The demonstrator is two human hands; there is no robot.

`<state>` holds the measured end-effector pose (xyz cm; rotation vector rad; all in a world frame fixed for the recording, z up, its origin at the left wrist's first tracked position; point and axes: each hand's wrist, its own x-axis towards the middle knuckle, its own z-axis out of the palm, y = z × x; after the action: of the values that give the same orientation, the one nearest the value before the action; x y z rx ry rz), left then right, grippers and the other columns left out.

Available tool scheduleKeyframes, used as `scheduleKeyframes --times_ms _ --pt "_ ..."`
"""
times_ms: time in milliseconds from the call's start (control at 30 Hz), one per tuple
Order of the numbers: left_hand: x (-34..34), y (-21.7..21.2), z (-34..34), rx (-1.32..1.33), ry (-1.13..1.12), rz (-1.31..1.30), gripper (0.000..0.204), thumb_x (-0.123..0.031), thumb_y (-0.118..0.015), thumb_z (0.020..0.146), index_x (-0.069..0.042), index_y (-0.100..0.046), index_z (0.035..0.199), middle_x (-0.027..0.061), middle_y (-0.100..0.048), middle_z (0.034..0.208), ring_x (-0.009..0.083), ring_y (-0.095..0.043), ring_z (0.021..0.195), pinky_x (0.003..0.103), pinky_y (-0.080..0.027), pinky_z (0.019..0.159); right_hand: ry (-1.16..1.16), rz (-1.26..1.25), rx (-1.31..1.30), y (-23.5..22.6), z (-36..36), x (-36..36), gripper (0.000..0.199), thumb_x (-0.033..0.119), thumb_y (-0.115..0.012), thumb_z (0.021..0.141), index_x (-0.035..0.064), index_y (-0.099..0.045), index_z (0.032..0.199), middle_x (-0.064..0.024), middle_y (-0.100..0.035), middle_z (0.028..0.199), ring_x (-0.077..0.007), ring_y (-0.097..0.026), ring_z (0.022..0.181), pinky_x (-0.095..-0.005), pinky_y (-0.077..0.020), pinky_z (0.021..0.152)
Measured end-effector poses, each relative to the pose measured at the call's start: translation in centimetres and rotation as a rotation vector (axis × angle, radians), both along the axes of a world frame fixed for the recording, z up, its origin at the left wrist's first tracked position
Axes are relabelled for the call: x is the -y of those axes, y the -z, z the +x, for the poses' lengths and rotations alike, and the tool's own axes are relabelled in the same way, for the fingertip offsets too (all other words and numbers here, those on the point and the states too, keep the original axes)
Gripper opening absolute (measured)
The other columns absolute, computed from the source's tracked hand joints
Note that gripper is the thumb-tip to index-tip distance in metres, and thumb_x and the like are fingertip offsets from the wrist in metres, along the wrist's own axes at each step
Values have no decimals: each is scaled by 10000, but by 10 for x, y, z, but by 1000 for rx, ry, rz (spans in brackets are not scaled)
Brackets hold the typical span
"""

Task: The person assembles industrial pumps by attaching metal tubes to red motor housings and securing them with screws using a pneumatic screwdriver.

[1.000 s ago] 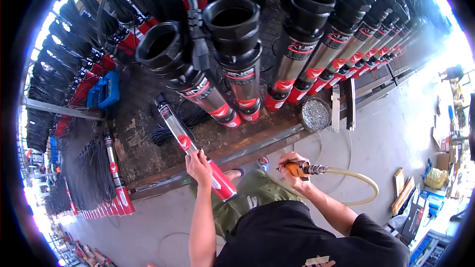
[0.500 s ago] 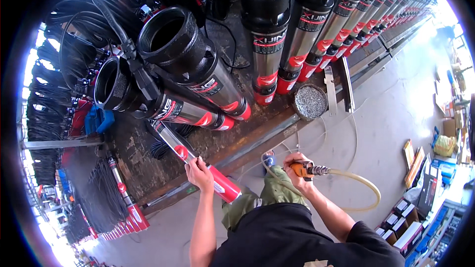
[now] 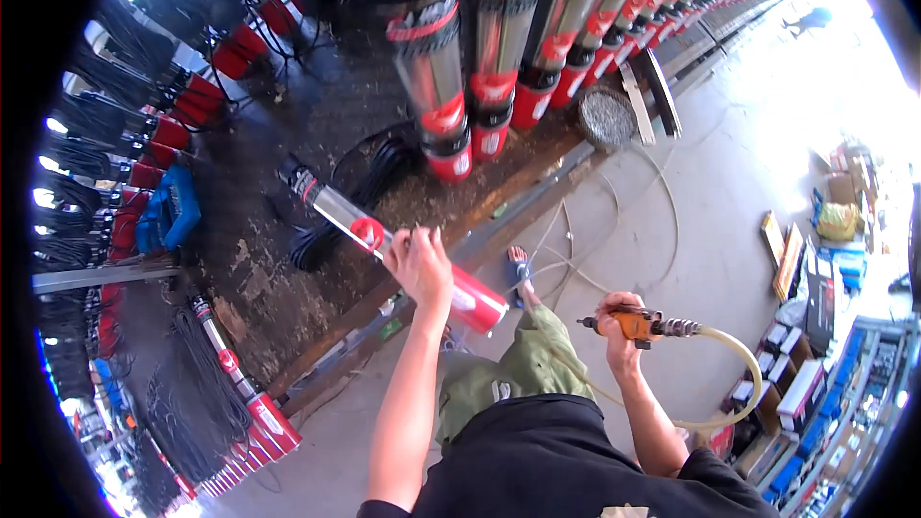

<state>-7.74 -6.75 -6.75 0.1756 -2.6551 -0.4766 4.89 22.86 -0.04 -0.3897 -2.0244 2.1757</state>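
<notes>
My left hand [image 3: 422,270] grips the middle of a slim silver-and-red cylindrical pump [image 3: 475,299] from above. The pump is tilted, its black upper end over the bench and its red end toward me, past the front edge. Its red lower part shows below my fingers, which hide some of the body. My right hand [image 3: 619,331] is closed around an orange air screwdriver [image 3: 635,323], whose bit points left toward the pump without touching it. From the driver's back end a pale yellow air hose [image 3: 753,364] curves down.
The dark worn bench [image 3: 259,269] has a metal front edge. A row of upright pumps [image 3: 451,125] lines its far side. A round tin of small metal pieces [image 3: 607,118], a coiled black cable [image 3: 384,158] and a blue tool [image 3: 168,211] lie there. Loose hose [image 3: 672,221] crosses the floor.
The view has shifted, with the upright pumps now farther up. My left hand and the held pump appear farther right and higher. My right hand has moved right, and the driver's bit is now visible.
</notes>
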Motion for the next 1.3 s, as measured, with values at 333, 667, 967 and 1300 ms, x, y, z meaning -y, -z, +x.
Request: scheduleKeyframes --times_ms 333,667,967,1300 --pt "4 3 5 26 18 11 223 -264 -596 981 -75 -593 863 123 -681 763 268 -612 909 441 -355 994 112 36 38 -10 153 23 243 5 -549 818 47 -515 1055 -94 -547 996 -168 -560 813 -357 -504 820" --pt "10 26 -2 -12 1 -68 292 -361 -589 983 -96 -625 869 110 -678 800 326 -643 880 493 -409 902 135 -180 -18 21 235 -2 250 -79 -548 799 22 -533 1026 -110 -569 983 -169 -594 796 -318 -517 733" --pt "14 28 -3 18 48 -54 337 -385 -556 1018 -93 -616 861 39 -710 697 272 -673 745 482 -403 846 424 -227 20 42 335 -31 253 -71 -552 787 21 -536 1023 -116 -584 975 -160 -582 778 -310 -520 715" --pt "15 33 -10 33 49 13 366 -387 -565 1016 -57 -639 877 65 -716 682 290 -690 703 452 -488 740 463 -240 -4 52 352 -43 220 -63 -564 813 15 -572 1019 -110 -610 975 -161 -614 781 -299 -530 722"
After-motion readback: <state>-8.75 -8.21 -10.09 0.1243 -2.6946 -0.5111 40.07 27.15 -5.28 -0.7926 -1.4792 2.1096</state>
